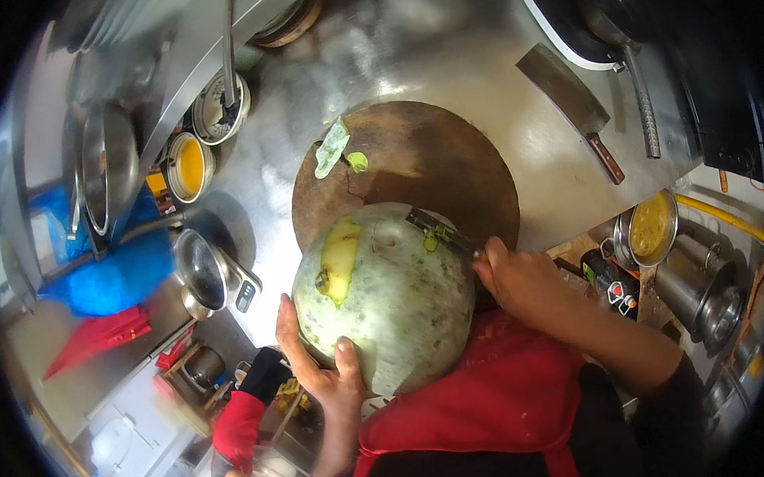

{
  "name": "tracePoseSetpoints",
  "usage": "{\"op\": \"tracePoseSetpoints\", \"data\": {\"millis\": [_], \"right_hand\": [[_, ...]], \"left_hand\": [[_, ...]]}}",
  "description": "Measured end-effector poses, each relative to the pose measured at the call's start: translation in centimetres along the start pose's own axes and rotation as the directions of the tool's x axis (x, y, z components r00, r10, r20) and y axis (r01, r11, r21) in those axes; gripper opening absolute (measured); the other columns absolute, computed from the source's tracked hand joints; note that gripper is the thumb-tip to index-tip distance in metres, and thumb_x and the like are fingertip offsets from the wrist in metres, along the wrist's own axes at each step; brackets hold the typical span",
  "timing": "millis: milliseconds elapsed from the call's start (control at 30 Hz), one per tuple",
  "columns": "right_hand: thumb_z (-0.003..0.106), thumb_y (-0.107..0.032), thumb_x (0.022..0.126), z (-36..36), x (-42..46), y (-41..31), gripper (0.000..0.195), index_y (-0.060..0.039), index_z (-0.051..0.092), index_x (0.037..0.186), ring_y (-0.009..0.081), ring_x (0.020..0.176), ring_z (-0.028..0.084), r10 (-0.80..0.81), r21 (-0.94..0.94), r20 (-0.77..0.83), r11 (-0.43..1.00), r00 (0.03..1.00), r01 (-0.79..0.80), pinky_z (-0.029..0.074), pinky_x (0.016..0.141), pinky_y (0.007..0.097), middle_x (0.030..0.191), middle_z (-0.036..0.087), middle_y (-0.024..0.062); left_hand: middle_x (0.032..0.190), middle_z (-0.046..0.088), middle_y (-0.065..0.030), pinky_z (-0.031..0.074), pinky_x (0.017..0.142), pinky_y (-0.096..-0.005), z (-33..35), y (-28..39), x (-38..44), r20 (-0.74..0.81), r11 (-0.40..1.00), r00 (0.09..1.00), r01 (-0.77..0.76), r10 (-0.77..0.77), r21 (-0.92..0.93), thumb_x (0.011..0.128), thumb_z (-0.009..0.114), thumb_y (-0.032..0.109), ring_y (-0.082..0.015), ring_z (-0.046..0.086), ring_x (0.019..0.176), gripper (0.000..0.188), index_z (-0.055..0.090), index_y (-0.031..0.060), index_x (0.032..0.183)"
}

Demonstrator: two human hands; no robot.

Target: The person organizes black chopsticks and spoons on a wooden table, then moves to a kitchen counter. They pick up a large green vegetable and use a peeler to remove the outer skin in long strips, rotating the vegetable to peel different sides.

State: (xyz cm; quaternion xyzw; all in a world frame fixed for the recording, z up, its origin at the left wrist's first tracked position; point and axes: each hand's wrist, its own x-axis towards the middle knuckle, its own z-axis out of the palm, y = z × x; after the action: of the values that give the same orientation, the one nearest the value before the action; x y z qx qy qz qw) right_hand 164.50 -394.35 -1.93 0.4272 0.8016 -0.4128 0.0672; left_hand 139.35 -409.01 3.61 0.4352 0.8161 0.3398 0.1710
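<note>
A large pale-green wax gourd (398, 302) rests against the near edge of a round wooden chopping board (442, 144). One strip of its skin is gone, leaving a yellowish patch. My left hand (327, 371) steadies the gourd from its lower left side, thumb on the skin and fingers spread around it. My right hand (510, 274) is closed on the handle of what looks like a metal peeler (436, 226). The peeler's head lies on the gourd's upper right, with bits of green peel at it. A cut strip of peel (332, 150) and a smaller scrap (357, 162) lie on the board.
A cleaver (572, 96) lies on the steel counter (476, 65) at right, near a wok (610, 16). At left are a bowl of yellow liquid (189, 167), another bowl (220, 111) and a scale (245, 294). Another person (239, 427) is at lower left.
</note>
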Motion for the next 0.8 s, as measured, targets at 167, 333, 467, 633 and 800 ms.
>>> {"op": "tracePoseSetpoints", "data": {"millis": [167, 333, 467, 633, 800], "right_hand": [[0.055, -0.036, 0.111, 5.7, 3.2, 6.4, 0.039, 0.0015, 0.058, 0.101, 0.0491, 0.074, 0.072, -0.026, 0.037, -0.088, 0.999, 0.996, 0.03, 0.058, 0.067, 0.0571, 0.076, 0.071, 0.027], [0.051, -0.032, 0.113, 5.5, 2.5, 5.7, 0.037, 0.0022, 0.058, 0.103, 0.0539, 0.079, 0.069, 0.083, 0.286, -0.057, 0.956, 0.995, -0.064, 0.055, 0.073, 0.0617, 0.082, 0.07, 0.0311], [0.056, -0.03, 0.111, 3.6, -0.1, 1.7, 0.031, -0.0002, 0.055, 0.103, 0.0521, 0.078, 0.069, 0.02, 0.381, -0.071, 0.925, 0.997, 0.008, 0.055, 0.07, 0.0606, 0.085, 0.071, 0.0289], [0.065, -0.025, 0.106, 3.9, -0.7, -2.1, 0.025, -0.0019, 0.054, 0.102, 0.0405, 0.074, 0.072, -0.256, 0.204, -0.163, 0.936, 0.953, 0.287, 0.057, 0.061, 0.0505, 0.086, 0.074, 0.0183], [0.071, -0.027, 0.103, 3.1, -0.4, -6.5, 0.029, -0.0039, 0.054, 0.098, 0.0359, 0.067, 0.074, -0.4, 0.078, -0.254, 0.899, 0.881, 0.431, 0.056, 0.053, 0.0449, 0.08, 0.075, 0.0132]], "left_hand": [[0.157, 0.048, -0.0279, 0.033, 0.123, -0.0494, -0.3, -0.3, 0.3, 0.004, 0.997, 0.999, -0.046, 0.046, 0.057, 0.097, 0.068, 0.035, -0.0402, 0.048, 0.145, 0.078, 0.043, -0.0073, 0.157], [0.159, 0.047, -0.0261, 0.032, 0.123, -0.0469, -1.0, -1.3, -0.1, 0.019, 0.999, 1.0, 0.026, -0.025, -0.035, 0.101, 0.064, 0.042, -0.0372, 0.047, 0.145, 0.079, 0.041, -0.0068, 0.159], [0.161, 0.045, -0.0228, 0.032, 0.123, -0.0449, -2.0, -4.0, -1.7, -0.032, 0.991, 0.997, 0.06, -0.064, -0.123, 0.102, 0.064, 0.049, -0.0326, 0.046, 0.147, 0.085, 0.038, -0.0057, 0.161], [0.159, 0.043, -0.0171, 0.035, 0.122, -0.0443, -3.7, -11.0, -6.5, -0.103, 0.904, 0.971, 0.158, -0.215, -0.398, 0.102, 0.063, 0.059, -0.0285, 0.046, 0.144, 0.094, 0.03, -0.0032, 0.164], [0.16, 0.04, -0.0194, 0.033, 0.122, -0.0459, -3.8, -13.2, -5.3, -0.145, 0.972, 0.978, 0.116, -0.147, -0.204, 0.1, 0.055, 0.071, -0.0313, 0.044, 0.145, 0.105, 0.021, -0.0029, 0.167]]}}
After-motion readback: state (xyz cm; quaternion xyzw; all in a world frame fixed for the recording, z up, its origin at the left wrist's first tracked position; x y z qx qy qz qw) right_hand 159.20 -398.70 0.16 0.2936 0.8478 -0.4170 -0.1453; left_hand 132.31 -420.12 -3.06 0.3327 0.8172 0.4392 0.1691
